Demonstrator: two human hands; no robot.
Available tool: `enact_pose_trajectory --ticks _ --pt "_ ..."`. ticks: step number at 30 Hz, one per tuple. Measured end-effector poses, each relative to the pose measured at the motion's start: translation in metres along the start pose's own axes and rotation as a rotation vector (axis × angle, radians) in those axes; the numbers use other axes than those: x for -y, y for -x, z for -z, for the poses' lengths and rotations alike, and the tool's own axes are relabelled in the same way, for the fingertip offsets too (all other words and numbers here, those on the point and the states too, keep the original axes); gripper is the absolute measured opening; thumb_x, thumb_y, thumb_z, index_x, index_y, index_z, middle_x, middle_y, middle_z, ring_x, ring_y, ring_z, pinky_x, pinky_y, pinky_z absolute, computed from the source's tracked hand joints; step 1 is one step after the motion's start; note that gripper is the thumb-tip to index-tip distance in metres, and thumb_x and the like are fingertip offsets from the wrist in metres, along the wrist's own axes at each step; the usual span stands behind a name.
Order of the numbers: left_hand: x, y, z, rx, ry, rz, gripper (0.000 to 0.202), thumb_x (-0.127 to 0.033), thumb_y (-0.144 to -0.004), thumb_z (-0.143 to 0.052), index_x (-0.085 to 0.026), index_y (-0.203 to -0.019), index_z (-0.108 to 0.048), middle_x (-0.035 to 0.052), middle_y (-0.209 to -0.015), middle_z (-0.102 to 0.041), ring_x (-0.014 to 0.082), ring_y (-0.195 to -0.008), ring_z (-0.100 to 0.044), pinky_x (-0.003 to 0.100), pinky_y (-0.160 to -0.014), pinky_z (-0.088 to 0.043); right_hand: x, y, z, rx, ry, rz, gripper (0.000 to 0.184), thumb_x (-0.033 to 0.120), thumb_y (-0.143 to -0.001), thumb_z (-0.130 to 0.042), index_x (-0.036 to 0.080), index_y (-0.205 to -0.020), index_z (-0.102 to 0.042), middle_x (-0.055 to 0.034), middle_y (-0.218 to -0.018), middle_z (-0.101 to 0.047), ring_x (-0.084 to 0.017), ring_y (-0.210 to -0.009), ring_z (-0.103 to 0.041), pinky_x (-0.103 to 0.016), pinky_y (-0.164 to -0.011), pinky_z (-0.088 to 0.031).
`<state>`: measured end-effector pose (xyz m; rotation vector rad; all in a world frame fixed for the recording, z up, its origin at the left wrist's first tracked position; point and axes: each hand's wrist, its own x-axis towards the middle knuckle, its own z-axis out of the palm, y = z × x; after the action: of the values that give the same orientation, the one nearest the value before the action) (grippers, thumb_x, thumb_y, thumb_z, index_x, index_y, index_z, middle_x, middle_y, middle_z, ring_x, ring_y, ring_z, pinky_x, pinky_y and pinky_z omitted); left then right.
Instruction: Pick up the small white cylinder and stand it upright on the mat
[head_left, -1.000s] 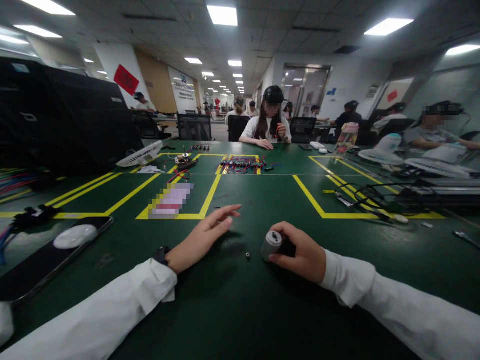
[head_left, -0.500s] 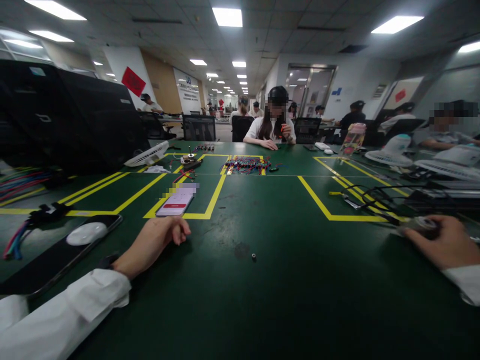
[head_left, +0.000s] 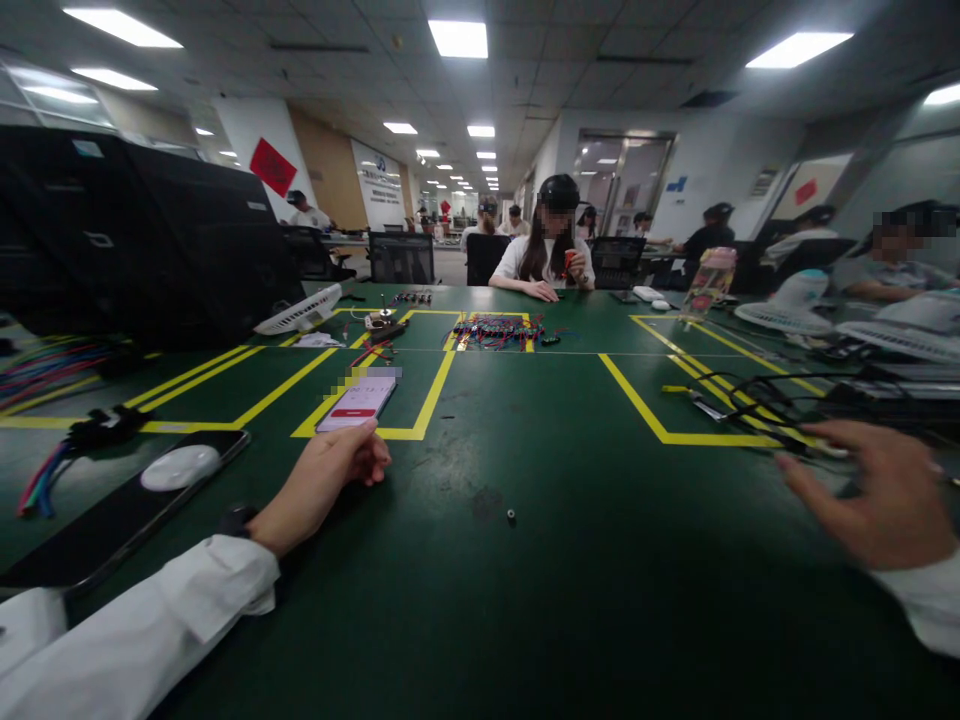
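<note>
1. Our left hand (head_left: 322, 480) rests on the green desk (head_left: 525, 620), its fingers (head_left: 371, 460) curled loosely inward and grasping nothing.
2. Just beyond those fingers lies a phone (head_left: 356, 400) with a lit screen, its near edge touching or almost touching the fingertips; we cannot tell which.
3. Our right hand (head_left: 870, 495) hovers far to the right, fingers (head_left: 806, 485) spread and released, holding nothing.
4. Right at those fingers sits a tangle of black cables (head_left: 757, 400) along a yellow tape line (head_left: 645, 405).
5. A small dark nut (head_left: 511, 516) lies on the desk between our two hands, well apart from both.
6. Left of our left fingers, a white mouse (head_left: 180, 466) rests on a black pad (head_left: 97, 525).
7. Across the desk, a person in a white shirt (head_left: 541, 255) sits behind a pile of coloured wires (head_left: 495, 328).
</note>
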<state>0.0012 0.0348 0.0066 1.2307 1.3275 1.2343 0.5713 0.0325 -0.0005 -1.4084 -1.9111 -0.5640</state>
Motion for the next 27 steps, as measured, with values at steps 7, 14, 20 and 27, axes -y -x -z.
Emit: enact_pose_trajectory --ticks 7,14,20,27 --pt "-0.001 0.002 0.000 0.022 -0.016 -0.009 0.038 -0.046 -0.085 -0.052 -0.016 -0.066 -0.066 0.0029 -0.064 -0.065 0.0168 -0.056 -0.058 0.028 -0.052 -0.042 0.196 -0.022 -0.049 0.630 -0.758 0.206 0.045 0.040 -0.087 -0.059 0.021 -0.127 -0.050 -0.0075 -0.118 -0.047 -0.012 -0.097 -0.049 -0.026 -0.085 -0.047" --pt "-0.001 0.003 0.000 0.036 -0.014 -0.015 0.036 -0.044 -0.085 -0.054 -0.016 -0.066 -0.067 0.0027 -0.062 -0.063 0.0171 -0.056 -0.057 0.029 -0.053 -0.042 0.217 -0.038 -0.067 0.672 -0.871 0.212 0.014 0.028 -0.085 -0.061 0.017 -0.090 -0.067 -0.0044 -0.092 -0.053 -0.009 -0.082 -0.049 -0.022 -0.073 -0.042" --pt "0.003 0.001 0.002 0.030 -0.015 -0.011 0.036 -0.044 -0.084 -0.055 -0.016 -0.066 -0.067 0.0035 -0.063 -0.064 0.0173 -0.056 -0.057 0.029 -0.053 -0.043 0.223 -0.039 -0.065 0.662 -0.811 0.262 0.025 0.031 -0.082 -0.066 0.024 -0.106 -0.065 -0.0027 -0.097 -0.052 -0.010 -0.084 -0.047 -0.023 -0.073 -0.040" --pt "0.003 0.001 0.003 0.029 -0.010 -0.014 0.035 -0.044 -0.084 -0.054 -0.016 -0.066 -0.068 0.0040 -0.066 -0.066 0.0173 -0.057 -0.058 0.030 -0.054 -0.043 0.215 -0.040 -0.063 0.561 -0.825 0.226 0.022 0.028 -0.089 -0.054 0.016 -0.105 -0.061 -0.0062 -0.101 -0.052 -0.012 -0.090 -0.048 -0.026 -0.080 -0.042"
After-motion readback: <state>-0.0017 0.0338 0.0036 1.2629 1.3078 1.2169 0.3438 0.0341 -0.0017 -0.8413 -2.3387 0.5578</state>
